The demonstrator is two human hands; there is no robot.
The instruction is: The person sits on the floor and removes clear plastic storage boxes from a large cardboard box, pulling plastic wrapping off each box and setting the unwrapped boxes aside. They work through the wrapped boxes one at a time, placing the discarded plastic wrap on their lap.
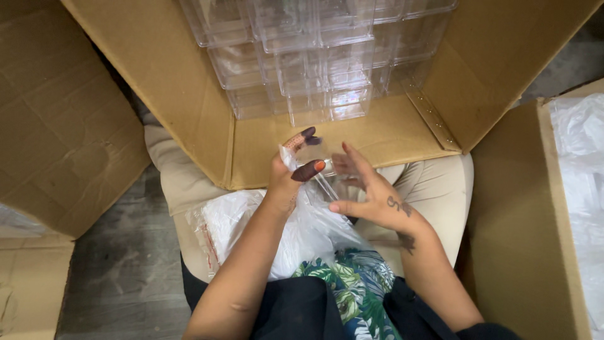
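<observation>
Nearest the camera lies a dark garment with a green and white leaf-print fabric (pixel 352 289) showing between the two forearms. Just beyond it, on the lap in beige trousers (pixel 434 189), rests a heap of thin white plastic bags (pixel 251 220), one with a red strip along its edge.

Above the heap, the left hand (pixel 290 173) pinches the top of a clear plastic bag (pixel 314 214) between thumb and forefinger, the other fingers lifted. The right hand (pixel 371 192) faces it, fingers spread and curled around a small clear plastic box (pixel 336 167) that sits between the two hands; the box is so transparent that its edges are hard to make out, and it seems to be partly inside the bag's mouth.

Farther off stands a large open brown cardboard carton (pixel 390 135), tipped toward the person, with stacked clear plastic boxes (pixel 302 56) filling its back. Another cardboard carton (pixel 522 239) lined with white plastic stands at the right, and flattened cardboard (pixel 56 126) at the left.
</observation>
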